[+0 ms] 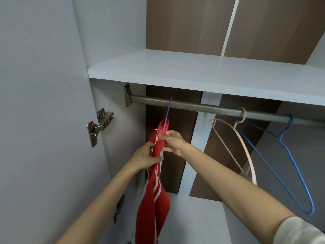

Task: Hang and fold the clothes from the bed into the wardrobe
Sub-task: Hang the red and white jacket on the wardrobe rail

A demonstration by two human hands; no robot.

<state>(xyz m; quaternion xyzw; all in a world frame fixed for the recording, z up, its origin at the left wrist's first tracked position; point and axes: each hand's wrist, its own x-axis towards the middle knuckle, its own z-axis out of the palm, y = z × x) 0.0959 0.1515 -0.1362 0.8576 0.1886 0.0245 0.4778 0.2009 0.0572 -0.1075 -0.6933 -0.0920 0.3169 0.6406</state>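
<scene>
— Head view: where's the red garment [154, 208]?
— Draped on the purple hanger [168, 111]; right hand [174, 141] fingers pinch both, left hand [146, 156] fingers grip cloth just below. Hook above the fingers may miss the rail [193, 106], dropping everything.

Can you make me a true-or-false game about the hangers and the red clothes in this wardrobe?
1. The left hand and the right hand both hold the red striped garment. True.
2. The pink hanger has a shirt on it. False: it hangs bare on the rail.
3. The blue hanger is in a hand. False: it hangs from the rail, right of the pink hanger.
4. The red striped garment sits on a purple hanger. True.
</scene>
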